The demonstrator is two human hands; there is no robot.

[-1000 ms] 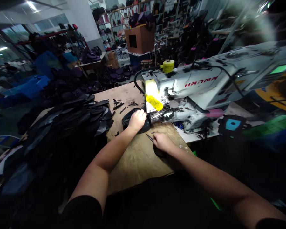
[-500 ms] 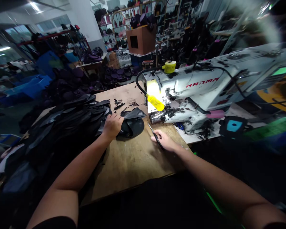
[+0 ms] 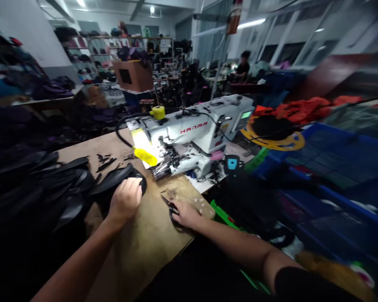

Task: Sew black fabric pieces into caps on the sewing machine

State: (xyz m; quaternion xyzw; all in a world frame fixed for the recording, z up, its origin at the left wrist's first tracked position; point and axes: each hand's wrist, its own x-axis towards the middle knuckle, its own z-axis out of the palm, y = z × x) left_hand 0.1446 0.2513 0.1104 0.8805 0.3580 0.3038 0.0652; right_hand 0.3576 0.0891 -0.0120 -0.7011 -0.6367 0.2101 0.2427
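My left hand (image 3: 126,200) is closed over the edge of a black curved piece of bag material (image 3: 116,178), which lies on the wooden table. Its fingers curl over the right end of that piece, and the fingertips are partly hidden. My right hand (image 3: 186,214) grips a pair of dark scissors (image 3: 171,209) low above the tabletop, blades toward the sewing machine. Right behind both hands stands a white sewing machine (image 3: 189,128) with a metal cylinder arm (image 3: 162,171). A yellow lamp (image 3: 145,157) shines beside its needle area.
A large heap of black pieces (image 3: 38,188) covers the table's left side. Black scraps (image 3: 104,161) lie near the back of the wooden table (image 3: 145,247). Blue crates (image 3: 327,155) and a yellow reel (image 3: 294,141) stand at right. A person (image 3: 242,69) sits far back.
The view has swung to the right, bringing the crates into sight. My left hand has shifted to the right end of the black piece. My right hand still holds the scissors, now nearer the table.
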